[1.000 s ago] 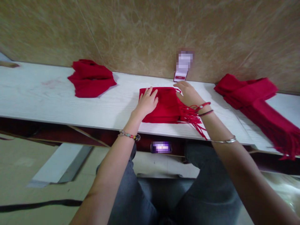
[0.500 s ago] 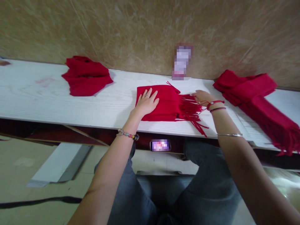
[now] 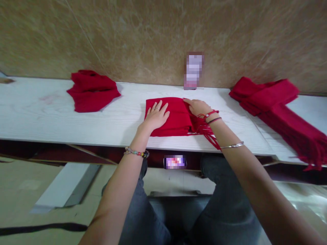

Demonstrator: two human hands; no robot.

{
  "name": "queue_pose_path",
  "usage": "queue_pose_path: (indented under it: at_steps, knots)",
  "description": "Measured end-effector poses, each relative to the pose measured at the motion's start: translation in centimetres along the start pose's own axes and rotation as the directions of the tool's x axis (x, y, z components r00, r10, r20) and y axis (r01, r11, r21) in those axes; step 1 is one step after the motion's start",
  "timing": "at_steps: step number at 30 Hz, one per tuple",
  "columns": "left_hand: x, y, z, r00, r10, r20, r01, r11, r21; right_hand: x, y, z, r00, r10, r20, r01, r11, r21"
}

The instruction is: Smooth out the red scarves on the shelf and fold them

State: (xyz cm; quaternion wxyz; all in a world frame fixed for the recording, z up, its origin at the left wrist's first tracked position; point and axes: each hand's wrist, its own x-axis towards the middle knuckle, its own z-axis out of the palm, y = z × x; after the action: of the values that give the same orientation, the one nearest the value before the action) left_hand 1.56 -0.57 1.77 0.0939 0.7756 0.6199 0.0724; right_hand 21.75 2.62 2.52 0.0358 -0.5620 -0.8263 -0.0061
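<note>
A folded red scarf (image 3: 176,117) lies on the white tabletop in front of me, its fringe (image 3: 203,128) pointing right. My left hand (image 3: 156,117) rests flat on the folded part, fingers spread. At the scarf's upper right corner, where the fringe begins, is my right hand (image 3: 198,107). Its fingers are mostly curled, with the index finger reaching along the corner; the palm side and the strands under it are hidden.
Crumpled red cloth (image 3: 93,92) lies to the left on the white tabletop (image 3: 33,112). On the right, another fringed red scarf (image 3: 270,105) hangs over the front edge. A blurred-out phone-like object (image 3: 194,70) leans on the wall; another lit screen (image 3: 175,162) sits below the table edge.
My right hand has moved left from the fringe ends to the scarf's upper right corner. The left hand stays on the scarf. The view has shifted slightly.
</note>
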Motion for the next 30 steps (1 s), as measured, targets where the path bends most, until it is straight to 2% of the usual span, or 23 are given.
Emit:
queue_pose_path:
  at_steps: [4,6,8,9,11,13,15,17,18,21,23,25,27,29,30]
  knots:
    - [-0.1,0.0,-0.1,1.000,-0.009,0.007,0.009,1.000,0.011,-1.7,2.8,-0.7,0.975,0.196,0.107,-0.176,0.970,-0.167]
    - [-0.1,0.0,-0.1,1.000,-0.013,0.003,0.013,1.000,0.014,-2.5,3.7,-1.7,0.961,0.262,0.087,-0.241,0.949,-0.202]
    - [-0.2,0.0,-0.1,1.000,-0.015,-0.006,0.015,1.000,0.015,-3.0,3.7,-2.7,0.966,0.260,-0.006,-0.257,0.951,-0.171]
    - [-0.2,0.0,-0.1,1.000,-0.013,-0.012,0.013,1.000,0.016,-3.1,3.2,-3.1,0.977,0.201,-0.068,-0.208,0.970,-0.124]
    - [-0.2,0.0,0.0,1.000,-0.008,-0.021,0.009,1.000,0.019,-3.2,1.4,-3.4,0.980,-0.020,-0.198,0.020,1.000,-0.001]
    - [-0.2,0.0,0.0,1.000,-0.009,-0.029,0.010,1.000,0.018,-3.2,-1.0,-3.1,0.928,-0.238,-0.287,0.272,0.959,0.083]
    - [-0.2,0.0,0.1,0.999,-0.012,-0.033,0.013,1.000,0.015,-3.2,-2.9,-2.3,0.897,-0.340,-0.282,0.379,0.920,0.098]
    - [-0.2,0.0,0.1,0.999,-0.013,-0.039,0.014,1.000,0.017,-3.3,-3.3,-1.6,0.921,-0.327,-0.212,0.348,0.935,0.072]
    - [-0.3,0.0,0.1,0.999,-0.012,-0.043,0.013,1.000,0.020,-3.4,-2.9,-1.4,0.945,-0.280,-0.168,0.291,0.956,0.045]
    - [-0.4,0.1,0.1,0.999,-0.012,-0.050,0.014,0.999,0.032,-3.8,0.6,-1.3,0.999,-0.011,-0.031,0.008,0.996,-0.087]
    - [-0.4,0.2,0.0,0.999,-0.015,-0.046,0.017,0.999,0.033,-4.2,3.3,-1.7,0.982,0.183,0.041,-0.173,0.970,-0.170]
    - [-0.4,0.2,0.0,0.999,-0.020,-0.043,0.021,0.999,0.028,-4.3,5.1,-2.5,0.967,0.252,0.036,-0.240,0.950,-0.201]
    - [-0.4,0.2,0.0,0.999,-0.022,-0.042,0.023,0.999,0.022,-3.9,5.3,-3.2,0.977,0.210,-0.044,-0.214,0.964,-0.156]
    - [-0.3,0.2,0.0,0.999,-0.024,-0.044,0.024,1.000,0.017,-2.9,4.0,-3.5,0.984,0.077,-0.161,-0.087,0.995,-0.058]
    - [-0.3,0.2,0.0,0.999,-0.023,-0.046,0.024,1.000,0.014,-2.3,3.0,-3.4,0.977,-0.028,-0.213,0.028,1.000,-0.003]
